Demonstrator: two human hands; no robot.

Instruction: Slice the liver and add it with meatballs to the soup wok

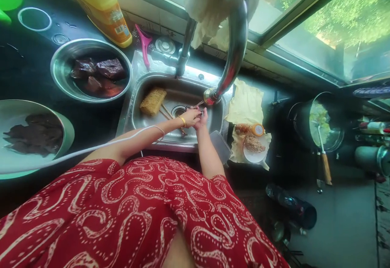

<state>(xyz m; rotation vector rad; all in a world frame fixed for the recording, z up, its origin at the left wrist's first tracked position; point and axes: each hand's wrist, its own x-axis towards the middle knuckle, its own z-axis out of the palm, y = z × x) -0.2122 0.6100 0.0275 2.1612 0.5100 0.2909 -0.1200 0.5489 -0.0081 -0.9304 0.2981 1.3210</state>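
Both forearms reached far over the sink [137,97], meeting under the tap spout [210,96]. The left hand [190,117], with a yellow bangle at its wrist, pressed against the right hand [202,118], fingers curled together. Whether they gripped anything I cannot tell; a thin, small object between them was too blurred to identify, and its direction was unclear. Chopsticks [166,113] lay left of the hands, running diagonally beside a yellow sponge [152,101].
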